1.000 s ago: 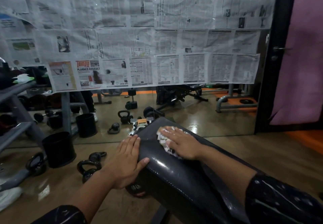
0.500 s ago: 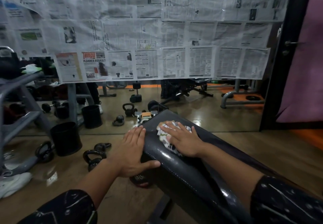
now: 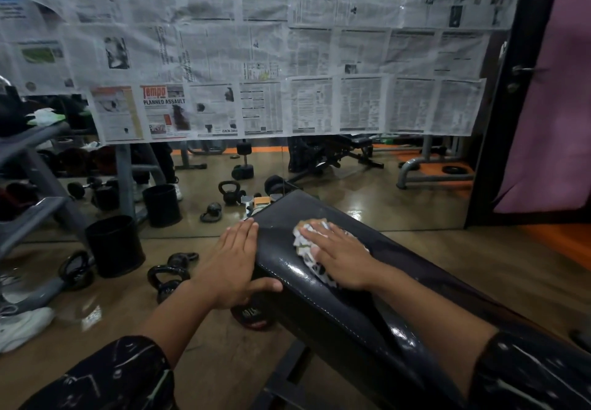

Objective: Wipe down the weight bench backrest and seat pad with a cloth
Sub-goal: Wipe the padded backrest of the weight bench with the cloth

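Note:
A black padded bench backrest [image 3: 335, 307] runs from the lower right up to its far end near the mirror. My right hand [image 3: 343, 257] lies flat on a crumpled white patterned cloth [image 3: 303, 240], pressing it onto the top of the pad near the far end. My left hand [image 3: 235, 265] rests flat against the pad's left side, fingers together and pointing forward, thumb hooked onto the pad's edge. The pad surface shines wet in places.
Black kettlebells [image 3: 168, 276] lie on the floor left of the bench, beside a black bin [image 3: 115, 244]. A weight plate [image 3: 252, 315] sits under the pad's left edge. A grey rack [image 3: 38, 192] stands at far left. A newspaper-covered mirror [image 3: 256, 57] faces me.
My right hand has slid the cloth a little toward the right side of the pad. My left hand stays pressed on the pad's left edge.

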{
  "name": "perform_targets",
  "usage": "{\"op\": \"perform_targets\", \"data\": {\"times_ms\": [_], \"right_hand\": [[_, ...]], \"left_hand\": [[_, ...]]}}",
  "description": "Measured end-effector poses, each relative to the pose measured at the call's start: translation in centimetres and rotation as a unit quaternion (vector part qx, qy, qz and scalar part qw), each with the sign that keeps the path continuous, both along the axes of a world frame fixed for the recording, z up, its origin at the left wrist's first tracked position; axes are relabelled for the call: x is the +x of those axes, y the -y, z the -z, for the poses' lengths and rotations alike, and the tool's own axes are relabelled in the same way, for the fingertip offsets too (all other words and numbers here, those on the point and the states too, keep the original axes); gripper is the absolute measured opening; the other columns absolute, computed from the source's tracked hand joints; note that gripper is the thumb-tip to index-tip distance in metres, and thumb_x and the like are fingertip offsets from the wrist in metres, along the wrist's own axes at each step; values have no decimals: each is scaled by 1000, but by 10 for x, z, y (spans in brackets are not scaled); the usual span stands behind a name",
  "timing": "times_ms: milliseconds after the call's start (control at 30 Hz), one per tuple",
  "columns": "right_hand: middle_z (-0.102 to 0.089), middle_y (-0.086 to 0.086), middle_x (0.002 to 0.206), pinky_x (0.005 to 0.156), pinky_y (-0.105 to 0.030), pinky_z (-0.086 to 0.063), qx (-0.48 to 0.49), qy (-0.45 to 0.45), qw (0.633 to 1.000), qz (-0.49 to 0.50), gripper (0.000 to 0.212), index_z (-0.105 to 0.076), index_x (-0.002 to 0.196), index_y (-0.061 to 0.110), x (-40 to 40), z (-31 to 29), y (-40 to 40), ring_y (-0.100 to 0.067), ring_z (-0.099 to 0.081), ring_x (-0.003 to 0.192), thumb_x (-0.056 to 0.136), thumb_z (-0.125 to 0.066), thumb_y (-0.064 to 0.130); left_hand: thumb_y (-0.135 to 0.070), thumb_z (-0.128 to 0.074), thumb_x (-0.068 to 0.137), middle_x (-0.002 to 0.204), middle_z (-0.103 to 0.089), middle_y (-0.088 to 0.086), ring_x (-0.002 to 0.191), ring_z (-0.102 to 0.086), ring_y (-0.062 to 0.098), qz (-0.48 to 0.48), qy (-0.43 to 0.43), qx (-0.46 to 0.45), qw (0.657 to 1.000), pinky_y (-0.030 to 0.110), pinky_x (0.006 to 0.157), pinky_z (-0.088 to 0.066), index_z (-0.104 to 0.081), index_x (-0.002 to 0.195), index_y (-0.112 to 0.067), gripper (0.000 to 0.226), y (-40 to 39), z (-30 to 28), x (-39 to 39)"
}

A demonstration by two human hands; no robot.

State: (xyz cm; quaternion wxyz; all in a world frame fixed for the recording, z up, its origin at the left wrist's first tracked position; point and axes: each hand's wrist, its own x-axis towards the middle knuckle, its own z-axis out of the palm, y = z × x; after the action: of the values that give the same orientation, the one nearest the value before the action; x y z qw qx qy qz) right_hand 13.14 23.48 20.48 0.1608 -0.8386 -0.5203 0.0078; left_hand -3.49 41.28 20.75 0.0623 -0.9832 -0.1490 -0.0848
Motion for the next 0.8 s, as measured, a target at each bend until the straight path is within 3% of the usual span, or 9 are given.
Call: {"op": "perform_targets", "data": {"times_ms": [133, 267, 333, 433, 567, 700, 800], "right_hand": [[1, 7, 163, 117, -52, 0, 22, 23, 999, 15, 52, -8, 151, 41, -30, 0, -34, -24, 7, 149, 101, -22, 39], [2, 10, 162, 119, -46, 3, 45, 73, 995, -59, 51, -7, 150, 43, -52, 13, 0, -18, 12, 149, 102, -23, 41], [1, 14, 162, 118, -41, 4, 44, 58, 995, -66, 50, -9, 149, 46, -45, 16, 20, -12, 11, 148, 102, -25, 42], [-4, 14, 162, 120, -45, -2, 38, 19, 999, -10, 51, -12, 148, 48, -21, 13, 17, -15, 4, 149, 101, -27, 43], [-3, 9, 162, 118, -54, -1, 24, -17, 996, 81, 53, -13, 150, 43, -27, 2, -30, -26, 5, 149, 98, -25, 41], [1, 7, 163, 118, -53, 2, 18, 38, 999, -19, 52, -9, 150, 42, -53, 5, -18, -24, 10, 149, 101, -25, 39], [1, 11, 162, 119, -45, 3, 7, 32, 995, -93, 51, -10, 149, 45, -39, 9, 19, -15, 10, 149, 102, -28, 41]], "left_hand": [[-101, -3, 50, 161, 13, 14, 148, 14, 24, -1, 0, 0, 1000, 36, 118, 10, 15, 149, -5, 140, 2, 1, -1], [-100, 2, 49, 161, 13, 14, 148, 14, 24, -4, -1, 5, 1000, 34, 117, 12, 15, 150, -5, 138, 3, -1, -1], [-98, -8, 56, 160, 14, 15, 148, 14, 24, -8, -2, 10, 1000, 34, 116, 13, 16, 149, -5, 134, 3, -2, -1], [-91, -24, 67, 160, 15, 15, 148, 15, 25, -18, -10, 12, 1000, 32, 112, 15, 17, 149, -5, 126, 10, -7, -2], [-91, -23, 65, 161, 13, 15, 148, 12, 25, -25, -21, 9, 999, 32, 113, 13, 14, 150, -4, 127, 14, -12, -4], [-99, 4, 46, 161, 9, 17, 149, 9, 27, -19, -24, 21, 999, 34, 115, 10, 12, 150, -2, 142, 11, -10, -3], [-101, 2, 45, 160, 10, 17, 148, 10, 28, -22, -21, 11, 999, 38, 119, 7, 12, 150, -3, 144, 6, -7, 0]]}}
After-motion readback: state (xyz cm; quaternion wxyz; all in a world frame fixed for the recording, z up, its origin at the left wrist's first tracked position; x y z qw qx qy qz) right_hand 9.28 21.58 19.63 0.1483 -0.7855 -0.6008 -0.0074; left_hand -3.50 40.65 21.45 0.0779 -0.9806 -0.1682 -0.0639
